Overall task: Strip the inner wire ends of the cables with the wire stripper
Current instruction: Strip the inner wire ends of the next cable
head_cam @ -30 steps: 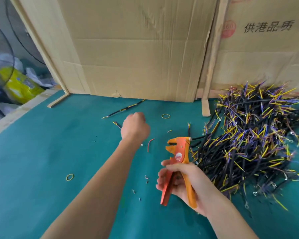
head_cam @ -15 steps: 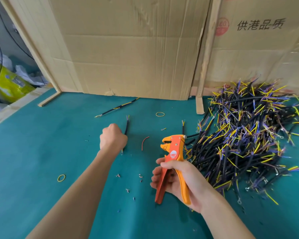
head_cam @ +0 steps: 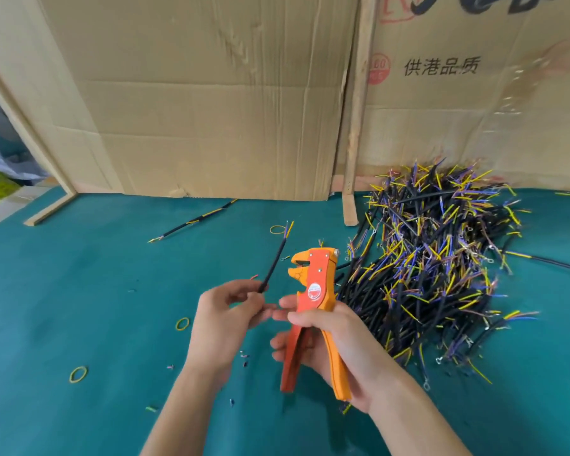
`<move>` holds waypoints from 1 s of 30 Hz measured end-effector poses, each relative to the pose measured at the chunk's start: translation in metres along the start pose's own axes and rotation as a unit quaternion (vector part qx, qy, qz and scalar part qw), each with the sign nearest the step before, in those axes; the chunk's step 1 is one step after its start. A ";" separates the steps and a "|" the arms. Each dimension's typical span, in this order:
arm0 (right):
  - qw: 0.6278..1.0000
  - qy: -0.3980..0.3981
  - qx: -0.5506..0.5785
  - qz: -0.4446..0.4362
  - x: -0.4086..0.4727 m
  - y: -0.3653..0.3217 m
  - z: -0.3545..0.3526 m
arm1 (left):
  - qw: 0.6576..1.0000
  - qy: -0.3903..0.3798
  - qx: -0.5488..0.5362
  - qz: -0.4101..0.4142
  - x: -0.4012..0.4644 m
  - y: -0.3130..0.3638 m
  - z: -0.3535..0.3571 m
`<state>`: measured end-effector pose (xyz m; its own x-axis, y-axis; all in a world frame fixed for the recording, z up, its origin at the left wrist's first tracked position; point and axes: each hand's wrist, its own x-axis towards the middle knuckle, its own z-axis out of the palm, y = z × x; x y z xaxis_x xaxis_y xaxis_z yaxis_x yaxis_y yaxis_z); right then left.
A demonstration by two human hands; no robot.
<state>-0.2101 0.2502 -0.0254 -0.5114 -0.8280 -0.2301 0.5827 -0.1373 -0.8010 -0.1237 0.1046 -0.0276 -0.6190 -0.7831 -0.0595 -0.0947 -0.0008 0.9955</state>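
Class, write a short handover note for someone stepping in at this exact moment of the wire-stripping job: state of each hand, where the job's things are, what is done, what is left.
Left hand: pinches one black cable, its coloured inner wires pointing up and away.
Right hand: grips the orange wire stripper by its handles, head up, jaws slightly apart, nothing in them.
Cable and stripper are close but not touching.
Cable pile lies to the right on the green mat; one loose cable lies near the cardboard.
Done: cable picked up; insulation scraps on the mat suggest earlier stripping.
Left: feed this cable's wire ends into the jaws, squeeze, then work through the pile.
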 end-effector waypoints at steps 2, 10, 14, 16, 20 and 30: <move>0.998 0.026 -0.015 -0.056 -0.006 -0.015 -0.007 | 0.999 0.000 -0.034 0.027 -0.024 -0.010 0.018; 0.987 0.037 -0.054 -0.148 -0.036 -0.054 -0.040 | 0.989 -0.080 0.024 0.124 -0.072 -0.037 0.055; 0.990 -0.051 -0.015 -0.128 -0.055 -0.044 -0.059 | 0.978 -0.190 -0.023 0.080 -0.077 -0.033 0.058; 0.990 -0.091 -0.015 -0.109 -0.058 -0.039 -0.064 | 0.970 -0.224 -0.057 0.076 -0.076 -0.029 0.064; 0.987 -0.135 -0.017 -0.085 -0.061 -0.039 -0.066 | 0.972 -0.199 -0.013 0.122 -0.067 -0.019 0.076; 0.995 -0.060 0.000 -0.079 -0.065 -0.041 -0.071 | 0.974 -0.193 -0.099 0.058 -0.045 -0.017 0.092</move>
<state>-0.2455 0.3486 -0.0168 -0.5170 -0.8553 -0.0340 0.5009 -0.2701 -0.8223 -0.1664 0.1968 -0.0487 -0.8675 -0.4925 0.0696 0.1223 -0.0755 0.9896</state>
